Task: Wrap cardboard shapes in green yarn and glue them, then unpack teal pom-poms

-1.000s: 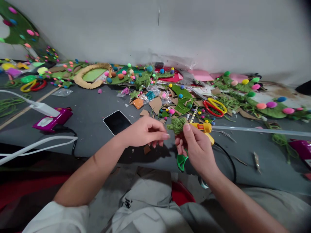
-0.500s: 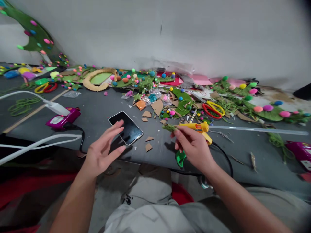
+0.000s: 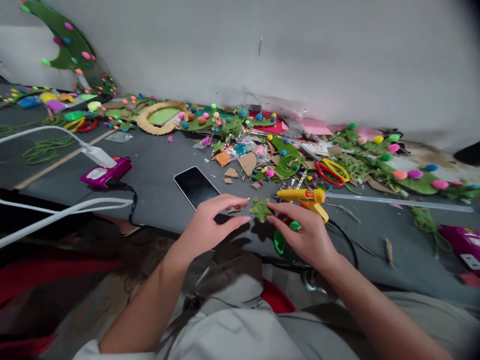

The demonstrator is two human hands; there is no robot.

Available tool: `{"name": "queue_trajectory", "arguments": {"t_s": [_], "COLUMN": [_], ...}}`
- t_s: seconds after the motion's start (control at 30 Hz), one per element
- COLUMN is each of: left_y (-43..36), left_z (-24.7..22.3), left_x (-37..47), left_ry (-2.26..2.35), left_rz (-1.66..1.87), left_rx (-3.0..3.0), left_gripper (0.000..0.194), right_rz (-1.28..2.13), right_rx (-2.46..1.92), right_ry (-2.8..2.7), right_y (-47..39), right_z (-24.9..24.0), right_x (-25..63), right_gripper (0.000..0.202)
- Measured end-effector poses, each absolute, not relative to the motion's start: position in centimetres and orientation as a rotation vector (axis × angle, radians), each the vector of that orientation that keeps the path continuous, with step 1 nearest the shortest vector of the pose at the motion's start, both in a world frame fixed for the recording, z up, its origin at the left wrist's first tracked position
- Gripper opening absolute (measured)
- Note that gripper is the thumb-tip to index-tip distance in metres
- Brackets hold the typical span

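Observation:
A small green star-shaped piece (image 3: 261, 209) is held between the thumb and fingers of my right hand (image 3: 303, 230), just above the table's near part. My left hand (image 3: 210, 222) is to the left of the star, its thumb and fingers apart and nothing between them. Beneath and behind my left hand lies a phone (image 3: 195, 185) with a dark screen, partly covered. A yellow glue gun (image 3: 303, 196) rests behind my right hand with a long clear glue stick (image 3: 397, 201) in its rear. Under the right hand is a green object (image 3: 279, 242), partly hidden.
Red and yellow scissors (image 3: 332, 172), cardboard scraps (image 3: 247, 163) and pom-pom-covered green shapes (image 3: 285, 155) lie along the wall. A beige ring (image 3: 147, 125) is at the back left. Purple power sockets sit left (image 3: 106, 172) and right (image 3: 463, 245), with cables.
My left hand has moved right, from beside the phone toward the star. The green piece in my right hand has turned, so its star shape now faces the camera. The view has shifted slightly.

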State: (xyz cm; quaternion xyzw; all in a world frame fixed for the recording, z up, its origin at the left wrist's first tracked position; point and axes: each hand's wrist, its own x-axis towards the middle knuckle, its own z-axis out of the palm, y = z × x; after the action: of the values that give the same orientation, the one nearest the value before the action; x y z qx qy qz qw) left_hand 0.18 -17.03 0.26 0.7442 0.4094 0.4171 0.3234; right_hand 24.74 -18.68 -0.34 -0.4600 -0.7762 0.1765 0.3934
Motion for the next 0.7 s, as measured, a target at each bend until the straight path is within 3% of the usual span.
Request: {"name": "queue_trajectory", "arguments": {"t_s": [0.37, 0.7], "left_y": [-15.7, -15.6], "left_z": [0.1, 0.5], "left_x": [1.2, 1.3], "left_ry": [1.084, 1.135], "left_rz": [0.990, 0.917], "left_rx": [1.947, 1.900], "left_gripper": [0.015, 0.022], "right_rz": [0.329, 0.322], "right_rx": [-1.117, -1.126], "right_ry": [-1.984, -1.981], "right_y": [-18.7, -18.8], "right_z": [-0.6, -0.9], "right_x": [24.9, 25.1], "right_gripper": [0.024, 0.023]}}
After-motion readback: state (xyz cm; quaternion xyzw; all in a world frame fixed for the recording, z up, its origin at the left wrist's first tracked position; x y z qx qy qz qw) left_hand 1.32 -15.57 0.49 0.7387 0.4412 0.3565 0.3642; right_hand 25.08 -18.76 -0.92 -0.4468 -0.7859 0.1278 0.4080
